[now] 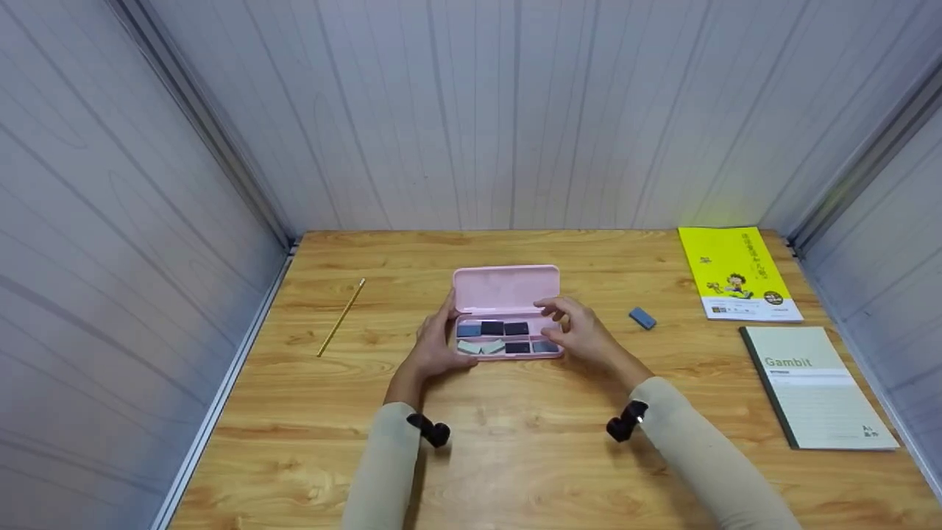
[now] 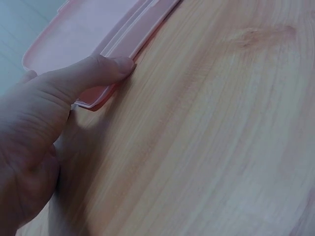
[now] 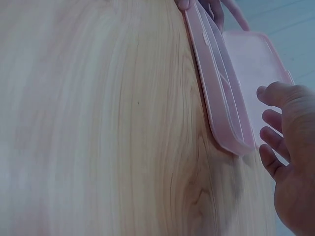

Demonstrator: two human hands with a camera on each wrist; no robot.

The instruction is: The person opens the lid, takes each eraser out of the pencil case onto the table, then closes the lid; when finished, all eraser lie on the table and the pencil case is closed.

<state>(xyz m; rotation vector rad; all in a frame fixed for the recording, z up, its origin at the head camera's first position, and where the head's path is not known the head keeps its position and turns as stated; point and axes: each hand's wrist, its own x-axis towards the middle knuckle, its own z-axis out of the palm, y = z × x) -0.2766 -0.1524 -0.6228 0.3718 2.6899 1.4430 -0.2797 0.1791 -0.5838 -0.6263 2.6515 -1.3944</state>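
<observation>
Left hand [image 1: 434, 346] holds pink case [image 1: 506, 288], right hand [image 1: 586, 336] nearby

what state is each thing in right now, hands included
pink case, open, lid back
small blocks, inside the case, two rows
loose blue block, lying outside the case
pencil, lying flat
yellow booklet, closed
Gambit notebook, closed
left hand, gripping the case's end
right hand, holding nothing, fingers bent

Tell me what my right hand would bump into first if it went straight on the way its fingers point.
Probably the open lid of the pink case: in the head view your right hand points toward it, though depth there is hard to judge.
</observation>
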